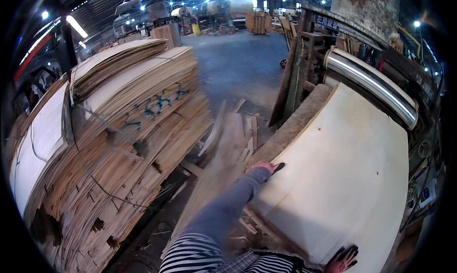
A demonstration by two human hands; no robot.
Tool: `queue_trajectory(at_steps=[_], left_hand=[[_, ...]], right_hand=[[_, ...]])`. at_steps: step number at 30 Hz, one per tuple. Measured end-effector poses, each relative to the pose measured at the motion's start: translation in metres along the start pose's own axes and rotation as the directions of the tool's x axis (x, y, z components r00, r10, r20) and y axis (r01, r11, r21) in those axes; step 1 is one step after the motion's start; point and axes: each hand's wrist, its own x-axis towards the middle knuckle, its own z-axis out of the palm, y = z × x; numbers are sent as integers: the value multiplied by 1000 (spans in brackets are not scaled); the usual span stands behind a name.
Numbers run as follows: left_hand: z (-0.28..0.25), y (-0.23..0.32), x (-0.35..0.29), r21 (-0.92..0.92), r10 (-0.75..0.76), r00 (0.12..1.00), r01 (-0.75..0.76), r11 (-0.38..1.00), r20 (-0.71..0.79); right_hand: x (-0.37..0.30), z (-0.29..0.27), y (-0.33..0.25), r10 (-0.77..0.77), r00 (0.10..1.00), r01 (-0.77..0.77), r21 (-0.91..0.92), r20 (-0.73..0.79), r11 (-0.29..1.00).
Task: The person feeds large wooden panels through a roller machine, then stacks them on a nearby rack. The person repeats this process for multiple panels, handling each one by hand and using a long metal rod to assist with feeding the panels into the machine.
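Note:
A broad pale wood veneer sheet (342,159) lies before me on the right, its far end close to a shiny metal roller (371,82). My left hand (269,167), in a pink and black glove, is closed on the sheet's left edge. Its thumb side shows on top, and the fingers underneath are hidden. Near the close end of the sheet, my right hand (342,260) rests flat with its gloved fingers spread. A dark seam or crack runs across the sheet's near left part.
Tall stacks of veneer (143,111), bound with cords, stand on the left. Loose wood strips (228,140) litter the floor between the stacks and the machine. A rusty machine frame (304,59) rises beside the roller. Farther off are wood bundles (258,23) on the blue-grey floor.

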Motion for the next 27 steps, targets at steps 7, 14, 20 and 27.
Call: queue_trajectory(at_steps=[7,14,20,27], left_hand=[[-5,5,-65,410,347,843,-169,896,-410],[50,-42,-76,430,259,869,-60,901,-422],[86,43,-126,489,688,603,-493,720,-404],[204,103,-209,149,852,477,-846,512,-217]], right_hand=[[-18,5,7,93,996,-94,-128,-12,987],[-8,-11,-21,133,981,-135,6,142,991],[-21,-29,-10,10,976,39,221,-218,975],[-135,-60,83,-223,972,227,514,-71,827]])
